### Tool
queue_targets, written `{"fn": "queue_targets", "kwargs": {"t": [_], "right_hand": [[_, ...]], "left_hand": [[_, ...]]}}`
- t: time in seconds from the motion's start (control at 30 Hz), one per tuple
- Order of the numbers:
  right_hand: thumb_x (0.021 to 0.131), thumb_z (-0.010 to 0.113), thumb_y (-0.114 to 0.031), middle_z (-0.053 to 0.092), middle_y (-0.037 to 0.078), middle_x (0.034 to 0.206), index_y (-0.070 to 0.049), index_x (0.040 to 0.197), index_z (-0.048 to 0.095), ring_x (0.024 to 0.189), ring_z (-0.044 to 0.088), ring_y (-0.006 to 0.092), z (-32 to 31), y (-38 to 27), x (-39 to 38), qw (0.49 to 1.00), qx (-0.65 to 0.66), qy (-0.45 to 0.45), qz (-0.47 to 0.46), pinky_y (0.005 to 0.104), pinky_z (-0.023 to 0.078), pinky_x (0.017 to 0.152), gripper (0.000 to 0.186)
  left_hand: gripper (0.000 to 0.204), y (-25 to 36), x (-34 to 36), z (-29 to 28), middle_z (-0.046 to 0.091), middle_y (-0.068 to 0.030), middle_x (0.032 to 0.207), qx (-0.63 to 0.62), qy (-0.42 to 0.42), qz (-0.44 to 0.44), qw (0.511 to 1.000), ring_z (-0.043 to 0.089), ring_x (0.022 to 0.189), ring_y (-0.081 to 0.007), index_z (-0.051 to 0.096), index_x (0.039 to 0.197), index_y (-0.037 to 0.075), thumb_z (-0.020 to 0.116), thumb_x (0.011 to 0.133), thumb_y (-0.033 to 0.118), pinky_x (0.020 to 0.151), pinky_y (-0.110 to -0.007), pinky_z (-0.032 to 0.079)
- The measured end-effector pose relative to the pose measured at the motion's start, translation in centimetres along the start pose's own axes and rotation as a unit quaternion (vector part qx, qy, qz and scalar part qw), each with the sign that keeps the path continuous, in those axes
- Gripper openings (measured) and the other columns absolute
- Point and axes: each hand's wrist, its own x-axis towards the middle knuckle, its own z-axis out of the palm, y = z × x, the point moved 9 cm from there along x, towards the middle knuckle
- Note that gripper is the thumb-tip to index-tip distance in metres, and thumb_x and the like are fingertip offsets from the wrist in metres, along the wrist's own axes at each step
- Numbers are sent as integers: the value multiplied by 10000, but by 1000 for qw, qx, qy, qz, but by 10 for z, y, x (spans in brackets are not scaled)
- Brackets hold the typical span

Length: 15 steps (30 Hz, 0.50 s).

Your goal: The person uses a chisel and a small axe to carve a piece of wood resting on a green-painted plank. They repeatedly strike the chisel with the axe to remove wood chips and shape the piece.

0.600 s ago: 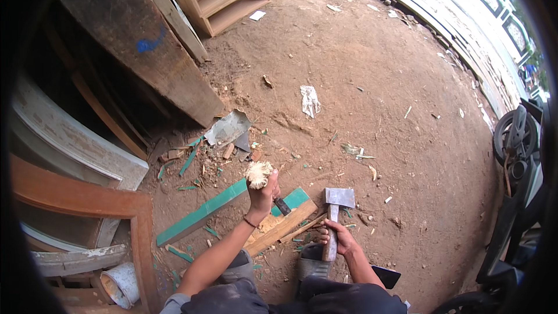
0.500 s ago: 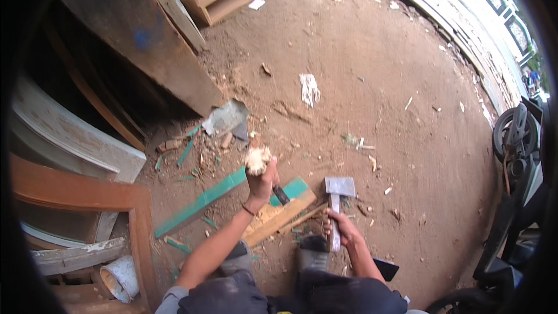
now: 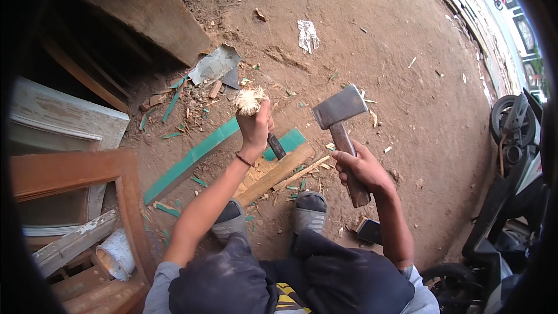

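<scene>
My left hand [image 3: 256, 131] is wrapped round an upright chisel [image 3: 250, 101]. The chisel's handle end is pale and frayed, and its dark blade [image 3: 277, 147] points down at a piece of wood [image 3: 279, 171] that is part bare, part green-painted. Whether the blade's tip touches the wood is hard to tell. On the right, my right hand [image 3: 365, 168] grips the wooden handle of a hatchet [image 3: 340, 106]. Its broad grey metal head is raised to the right of the chisel, apart from it.
A green-painted board [image 3: 192, 161] lies left of the wood, among chips on the dirt ground. Leaning wooden frames [image 3: 131, 209] and a white bucket [image 3: 116, 254] fill the left side. A phone-like dark object [image 3: 369, 231] rests by my right foot. A motorbike [image 3: 511, 180] stands at the right.
My right hand has raised the hatchet up from beside the wood, its head now tilted and larger in view. My left hand still holds the chisel over the wood. The view has tipped downward.
</scene>
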Motion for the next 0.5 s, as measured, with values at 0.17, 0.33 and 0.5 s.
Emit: {"fn": "queue_targets", "kwargs": {"t": [0.17, 0.33, 0.5], "right_hand": [[930, 612, -179, 524, 5, 699, -50, 1033, 479, 549, 515, 79, 21, -2, 4, 1000, 19, 5, -17, 226, 429, 476, 212], [924, 613, -171, 529, 6, 697, -53, 1012, 486, 540, 521, 87, 22, 48, 15, 998, 50, 24, 7, 241, 447, 469, 195], [911, 599, -179, 529, 5, 700, -29, 1013, 492, 544, 522, 88, 8, 114, 16, 993, 74, 43, 81, 269, 468, 477, 211]], "left_hand": [[401, 0, 1, -11, 281, 70, 516, -13, -2, -11, 1000, 250, 407, -58, 338, 627, 167, 580, 931, 268, 399, -253, 208], [394, 4, 3, -17, 292, 60, 510, -33, 2, -7, 999, 251, 388, -71, 342, 628, 163, 583, 923, 265, 382, -260, 214], [358, -2, 3, -19, 317, 62, 513, -39, 14, -27, 999, 280, 383, -65, 365, 645, 150, 591, 915, 219, 375, -261, 219]]}}
